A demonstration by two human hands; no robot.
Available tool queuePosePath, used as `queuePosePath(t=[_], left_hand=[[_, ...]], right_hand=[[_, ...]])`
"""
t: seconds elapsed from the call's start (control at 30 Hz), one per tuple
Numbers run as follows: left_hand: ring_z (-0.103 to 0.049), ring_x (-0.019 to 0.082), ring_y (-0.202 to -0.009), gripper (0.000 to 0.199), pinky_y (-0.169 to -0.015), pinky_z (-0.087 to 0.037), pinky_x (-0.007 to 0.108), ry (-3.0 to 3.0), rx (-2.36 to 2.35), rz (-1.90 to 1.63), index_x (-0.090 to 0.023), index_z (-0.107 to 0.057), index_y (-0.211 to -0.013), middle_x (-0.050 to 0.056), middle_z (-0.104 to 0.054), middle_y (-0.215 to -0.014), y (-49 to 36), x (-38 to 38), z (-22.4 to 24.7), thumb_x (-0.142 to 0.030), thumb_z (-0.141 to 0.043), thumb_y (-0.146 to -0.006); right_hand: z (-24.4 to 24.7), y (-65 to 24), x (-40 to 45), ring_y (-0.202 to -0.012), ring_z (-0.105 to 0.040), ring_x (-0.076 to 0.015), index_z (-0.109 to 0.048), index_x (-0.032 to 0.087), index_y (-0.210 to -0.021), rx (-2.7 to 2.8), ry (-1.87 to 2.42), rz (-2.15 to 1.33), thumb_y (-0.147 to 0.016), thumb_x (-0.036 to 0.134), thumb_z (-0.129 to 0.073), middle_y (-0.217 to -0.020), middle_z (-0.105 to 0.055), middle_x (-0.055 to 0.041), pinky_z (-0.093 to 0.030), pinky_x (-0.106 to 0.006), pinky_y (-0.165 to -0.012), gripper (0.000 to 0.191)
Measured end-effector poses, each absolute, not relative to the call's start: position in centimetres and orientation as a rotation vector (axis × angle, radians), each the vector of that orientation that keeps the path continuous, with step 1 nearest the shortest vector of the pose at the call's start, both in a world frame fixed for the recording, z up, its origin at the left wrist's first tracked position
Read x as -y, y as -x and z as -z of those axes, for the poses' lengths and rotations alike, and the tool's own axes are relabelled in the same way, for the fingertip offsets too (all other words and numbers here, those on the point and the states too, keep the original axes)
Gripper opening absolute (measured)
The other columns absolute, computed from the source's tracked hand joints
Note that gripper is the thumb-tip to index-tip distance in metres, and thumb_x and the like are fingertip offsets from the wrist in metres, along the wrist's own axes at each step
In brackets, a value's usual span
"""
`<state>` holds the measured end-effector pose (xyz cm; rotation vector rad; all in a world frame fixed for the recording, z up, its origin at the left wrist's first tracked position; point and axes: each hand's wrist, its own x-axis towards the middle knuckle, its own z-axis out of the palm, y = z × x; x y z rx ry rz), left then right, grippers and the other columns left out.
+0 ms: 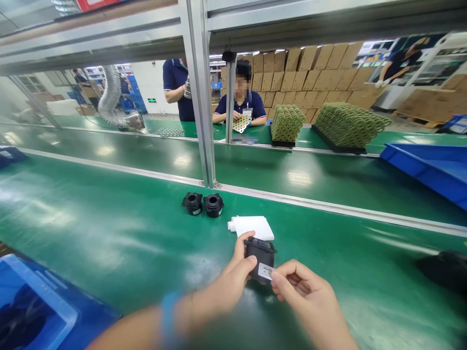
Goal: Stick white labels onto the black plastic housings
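My left hand (233, 277) grips a black plastic housing (260, 250) from its left side, thumb on the front and fingers behind. On the housing's front is a white printed label (264, 271). My right hand (299, 287) pinches the right end of that label between thumb and forefinger, against the housing. Just behind the housing lies a white roll of paper (253, 227) on the green table (164, 243). Farther back and to the left, two black round parts (192, 203) with centre holes and small white labels stand side by side.
A metal post (200, 97) rises beyond the black parts. Blue bins stand at the lower left (69, 301) and right (434, 165). A dark object (443, 270) lies at the right edge. Across the conveyor, a person (241, 104) handles a perforated sheet near green stacks (288, 124).
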<state>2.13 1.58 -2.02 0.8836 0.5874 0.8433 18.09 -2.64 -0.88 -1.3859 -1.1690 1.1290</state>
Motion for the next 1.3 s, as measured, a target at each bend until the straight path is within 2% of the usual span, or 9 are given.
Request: queuePosePath(t=[0.37, 0.77, 0.97, 1.3], left_hand=[[-0.055, 0.020, -0.104, 0.051, -0.101, -0.037, 0.039, -0.845, -0.569, -0.851, -0.027, -0.021, -0.143, 0.009, -0.049, -0.126, -2.2, -1.4, 2.5, -0.029, -0.041, -0.096], [-0.055, 0.019, -0.102, 0.050, -0.101, -0.037, 0.040, -0.857, -0.571, -0.855, -0.027, -0.022, -0.143, 0.009, -0.049, -0.128, -2.2, -1.5, 2.6, -0.028, -0.040, -0.097], [-0.052, 0.022, -0.112, 0.049, -0.101, -0.037, 0.039, -0.847, -0.566, -0.856, -0.027, -0.022, -0.143, 0.010, -0.048, -0.133, -2.1, -1.4, 2.6, -0.027, -0.040, -0.097], [-0.054, 0.021, -0.108, 0.049, -0.101, -0.037, 0.038, -0.869, -0.559, -0.864, -0.027, -0.023, -0.143, 0.009, -0.048, -0.133, -2.1, -1.4, 2.5, -0.027, -0.041, -0.097]], right_hand=[[2.1, -18.6, 2.6, -0.057, -0.052, -0.0145, -0.063, 0.019, -0.069, 1.228, 1.359, -1.128, -0.084, 0.049, -0.069, -0.062, -0.058, 0.0000, -0.042, -0.022, -0.054, 0.033], [1.9, -18.6, 2.7, -0.057, -0.051, -0.0140, -0.062, 0.019, -0.068, 1.245, 1.350, -1.139, -0.084, 0.048, -0.068, -0.061, -0.057, 0.0007, -0.041, -0.021, -0.054, 0.034], [2.0, -18.6, 2.7, -0.058, -0.052, -0.0140, -0.062, 0.019, -0.069, 1.232, 1.360, -1.141, -0.085, 0.048, -0.068, -0.062, -0.057, 0.0011, -0.041, -0.021, -0.054, 0.033], [2.2, -18.5, 2.6, -0.057, -0.052, -0.0139, -0.062, 0.019, -0.070, 1.238, 1.355, -1.132, -0.085, 0.047, -0.067, -0.063, -0.057, 0.0011, -0.041, -0.021, -0.054, 0.032]])
